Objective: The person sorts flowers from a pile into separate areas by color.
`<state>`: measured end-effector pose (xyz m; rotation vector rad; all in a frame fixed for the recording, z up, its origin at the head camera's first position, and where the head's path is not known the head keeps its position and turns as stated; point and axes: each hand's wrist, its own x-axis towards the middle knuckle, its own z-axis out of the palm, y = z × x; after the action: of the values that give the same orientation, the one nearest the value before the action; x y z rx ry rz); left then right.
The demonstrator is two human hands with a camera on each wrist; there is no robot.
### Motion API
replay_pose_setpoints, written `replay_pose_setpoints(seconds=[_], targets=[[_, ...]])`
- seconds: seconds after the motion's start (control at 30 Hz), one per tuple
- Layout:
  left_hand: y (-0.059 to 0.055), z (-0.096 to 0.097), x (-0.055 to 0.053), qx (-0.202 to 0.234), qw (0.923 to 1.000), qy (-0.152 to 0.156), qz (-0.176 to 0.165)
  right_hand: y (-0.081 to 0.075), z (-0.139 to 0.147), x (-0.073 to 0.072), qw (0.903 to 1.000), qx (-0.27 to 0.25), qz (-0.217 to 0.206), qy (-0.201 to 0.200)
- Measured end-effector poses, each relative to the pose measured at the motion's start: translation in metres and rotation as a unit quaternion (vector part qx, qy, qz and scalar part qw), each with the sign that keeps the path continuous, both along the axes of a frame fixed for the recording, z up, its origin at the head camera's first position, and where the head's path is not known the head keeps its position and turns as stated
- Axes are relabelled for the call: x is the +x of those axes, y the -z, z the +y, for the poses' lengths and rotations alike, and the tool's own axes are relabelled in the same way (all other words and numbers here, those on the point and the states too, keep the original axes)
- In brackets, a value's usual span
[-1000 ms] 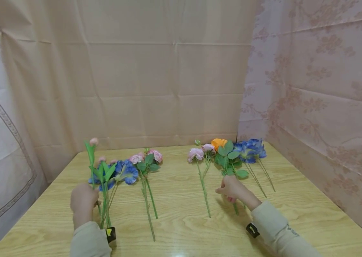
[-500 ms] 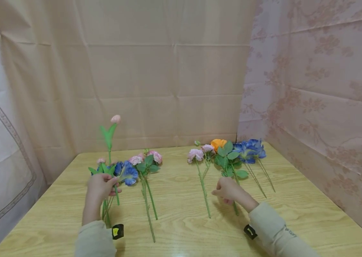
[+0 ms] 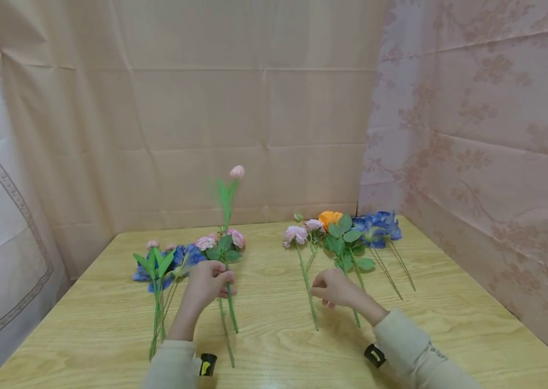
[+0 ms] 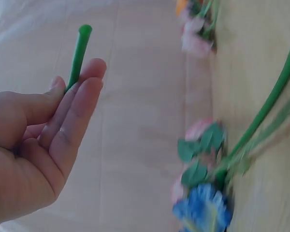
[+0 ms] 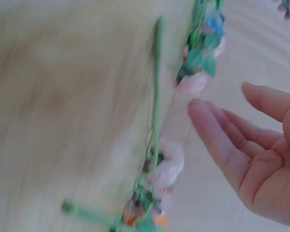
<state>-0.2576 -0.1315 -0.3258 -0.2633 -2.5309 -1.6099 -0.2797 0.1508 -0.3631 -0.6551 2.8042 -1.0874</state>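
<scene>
Pink tulip [image 3: 227, 205]: one, raised above the table [image 3: 274, 346]; the head view sets it in front of the ruffled pink flowers [image 3: 205, 242].
Tulip's long axis: close to vertical, bud [image 3: 237, 172] uppermost and tipped slightly rightward; the stem [image 4: 78, 55] runs down between thumb and fingers, its end showing past them in the left wrist view.
Left grip [image 3: 209, 282]: pinching the tulip's stem, below its leaves.
Right grip [image 3: 333, 286]: relaxed, thumb and fingers apart, holding nothing; its fingertips overlap a pale pink flower's stem in the head view, but the right wrist view shows them apart from it.
Nearer hand: the left, which has the tulip; from the right grip the tulip lies to the left, with a gap between.
Lying tulips [image 3: 163, 263]: two pink buds show, at far left.
Ruffled pink flowers: two full blooms, a smaller one partly hidden between them; two stems.
Left blue flowers [image 3: 191, 259]: overlapping, number cannot be told.
Pale pink flowers [image 3: 295, 235]: two blooms, with one green bud [image 3: 298, 217] near them.
Orange flower [image 3: 330, 218]: one, touching or overlapping dark green leaves [image 3: 344, 237]; which, I cannot tell.
Right blue flowers [image 3: 376, 229]: apparently two, blooms overlapping.
</scene>
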Motion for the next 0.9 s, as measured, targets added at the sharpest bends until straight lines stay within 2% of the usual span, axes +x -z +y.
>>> replay_pose_setpoints(seconds=[0.13,0.27,0.5,0.6,0.77,0.9], targets=[[0.006,0.018,0.006,-0.004,0.9991,0.041,0.004,0.0,-0.013,0.005,0.9957,-0.081,0.0,-0.045],[0.011,0.033,0.012,-0.003,0.996,0.088,0.008,-0.005,-0.03,0.012,0.9871,-0.15,-0.003,-0.055],[0.016,0.058,0.027,0.024,0.986,0.165,0.0,-0.013,-0.05,0.024,0.9586,-0.273,-0.035,-0.073],[0.018,0.064,0.033,0.026,0.9838,0.177,-0.006,-0.014,-0.054,0.027,0.9483,-0.307,-0.035,-0.072],[0.02,0.067,0.036,0.017,0.9816,0.19,-0.004,-0.016,-0.055,0.028,0.9338,-0.35,-0.029,-0.066],[0.019,0.068,0.036,0.003,0.9812,0.193,-0.008,-0.017,-0.056,0.028,0.9301,-0.36,-0.022,-0.071]])
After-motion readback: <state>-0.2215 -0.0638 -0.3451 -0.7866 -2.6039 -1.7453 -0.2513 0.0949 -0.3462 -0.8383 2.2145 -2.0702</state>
